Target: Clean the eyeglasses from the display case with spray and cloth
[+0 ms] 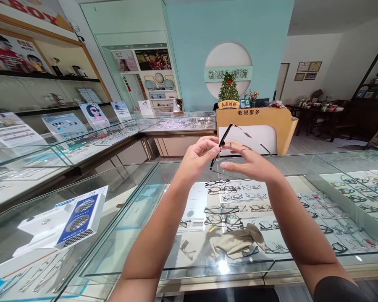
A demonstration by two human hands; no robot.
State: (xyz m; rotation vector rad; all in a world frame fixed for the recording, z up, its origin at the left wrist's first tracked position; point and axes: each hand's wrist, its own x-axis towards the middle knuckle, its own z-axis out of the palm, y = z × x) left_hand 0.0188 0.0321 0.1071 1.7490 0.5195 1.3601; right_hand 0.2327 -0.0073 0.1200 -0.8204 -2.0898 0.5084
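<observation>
**Raised Handling of the Dark Eyeglasses [226,134]**

Head view. The dark eyeglasses are in the air above the glass-topped display counter [201,265], ahead of the wearer. The front is seen nearly edge-on and tilted, with its upper end leaning to the right. The temples are unfolded and extend toward the right-hand side.

Left hand [195,157]: thumb and fingers are closed in a pinch on the front, about midway along it. This hand appears to carry the load.

Right hand [249,161]: thumb and fingers are spread apart. The fingertips reach the front just beside the left hand's pinch; whether they touch it cannot be told. The thumb is clear of the frame.

Handling guidance:
1. Keep the pinch on the rigid middle of the front. Pressure on a lens is likely to leave prints.
2. Use light force; a thin frame of this kind probably flexes easily.
3. Support the front before releasing or shifting either hand. A one-hand hold allows the frame to swing.
4. Keep the right palm and thumb clear of the open temples, as sideways load could strain the hinges.
5. Maintain clearance above the counter glass.

A crumpled beige cloth [236,244] lies on the counter, nearer the wearer than the hands. Rows of spectacles [223,220] show beneath the glass.
</observation>
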